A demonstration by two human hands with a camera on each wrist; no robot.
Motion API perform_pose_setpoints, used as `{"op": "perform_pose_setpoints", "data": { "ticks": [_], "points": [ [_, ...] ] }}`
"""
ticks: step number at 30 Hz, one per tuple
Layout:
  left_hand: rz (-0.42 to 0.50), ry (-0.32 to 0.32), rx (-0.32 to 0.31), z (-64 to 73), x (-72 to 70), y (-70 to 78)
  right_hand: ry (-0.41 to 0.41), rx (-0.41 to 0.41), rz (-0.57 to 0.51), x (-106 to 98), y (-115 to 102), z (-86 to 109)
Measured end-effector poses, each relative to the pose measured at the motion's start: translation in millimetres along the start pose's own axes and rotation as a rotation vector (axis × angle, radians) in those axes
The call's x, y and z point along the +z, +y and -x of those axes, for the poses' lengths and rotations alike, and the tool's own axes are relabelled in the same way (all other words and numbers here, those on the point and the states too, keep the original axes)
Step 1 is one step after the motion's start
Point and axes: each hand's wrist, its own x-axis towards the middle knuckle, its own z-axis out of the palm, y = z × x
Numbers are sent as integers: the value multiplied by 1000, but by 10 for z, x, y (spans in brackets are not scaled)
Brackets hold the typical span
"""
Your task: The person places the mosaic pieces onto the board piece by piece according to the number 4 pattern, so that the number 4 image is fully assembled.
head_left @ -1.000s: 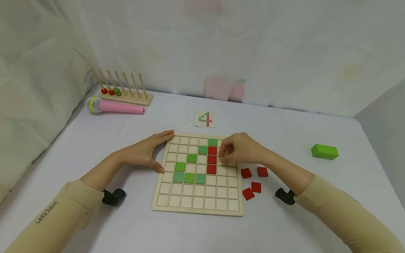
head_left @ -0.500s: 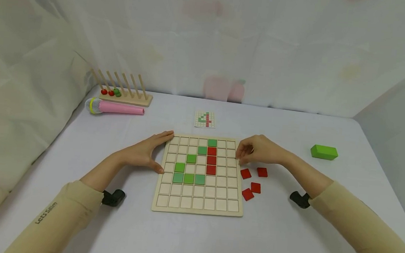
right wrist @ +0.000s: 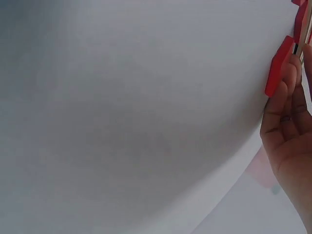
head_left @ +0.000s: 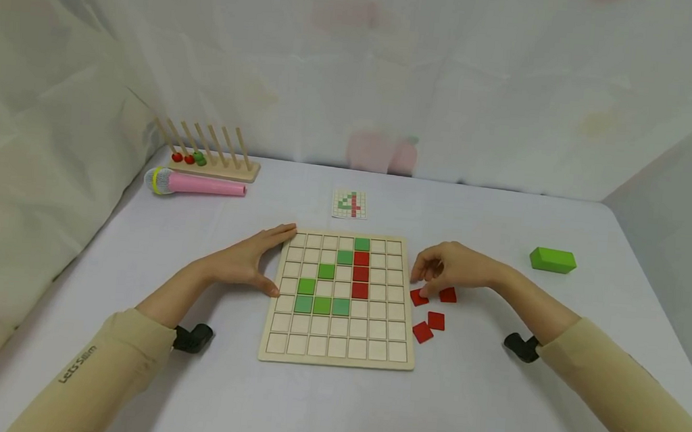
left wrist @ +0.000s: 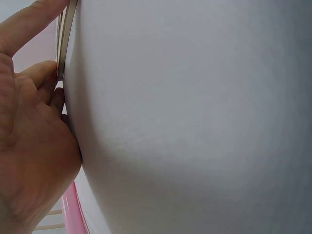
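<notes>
A wooden grid board (head_left: 336, 362) lies on the white table, holding a diagonal and a row of green tiles (head_left: 326, 271) and a column of red tiles (head_left: 361, 274). My left hand (head_left: 245, 255) rests at its left edge, thumb and fingers spread against the rim; the left wrist view shows the board's edge (left wrist: 66, 44) at the fingertips. Right of the board, my right hand (head_left: 455, 264) reaches down with bent fingers, the thumb touching a loose red tile (head_left: 417, 299). In the right wrist view a red tile (right wrist: 280, 68) lies beside the fingers.
More loose red tiles (head_left: 436, 321) lie right of the board. Behind it is a small pattern card (head_left: 349, 204). A pink toy microphone (head_left: 205, 184) and a pegged bead rack (head_left: 233, 170) stand at the back left. A green block (head_left: 552, 260) sits far right.
My right hand has moved right, off the board's red column and down to the loose red tiles. My left hand has stayed at the board's edge.
</notes>
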Motion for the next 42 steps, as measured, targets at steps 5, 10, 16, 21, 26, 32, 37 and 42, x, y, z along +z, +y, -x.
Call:
{"op": "perform_pose_setpoints", "data": {
  "ticks": [5,10,16,21,26,32,37,42],
  "points": [
    [-4,1,2,8,-5,0,-22,-19,-9,24,-1,-17],
    [2,-3,-7,10,-7,13,-35,-37,2,38,3,-24],
    [-6,-5,-20,4,-6,27,-31,-48,17,54,13,-18],
    [-10,-1,-18,7,-4,33,-12,-57,41,77,19,-15],
    [-7,0,-16,4,-3,37,-1,-74,46,83,1,3],
    [-9,-6,-27,4,-6,46,10,-67,69,75,-21,13],
    [-4,-5,-21,5,-8,51,11,-70,102,51,-16,1],
    [-2,-2,-14,11,-11,52,19,-92,135,-8,-34,-15]
  ]
}}
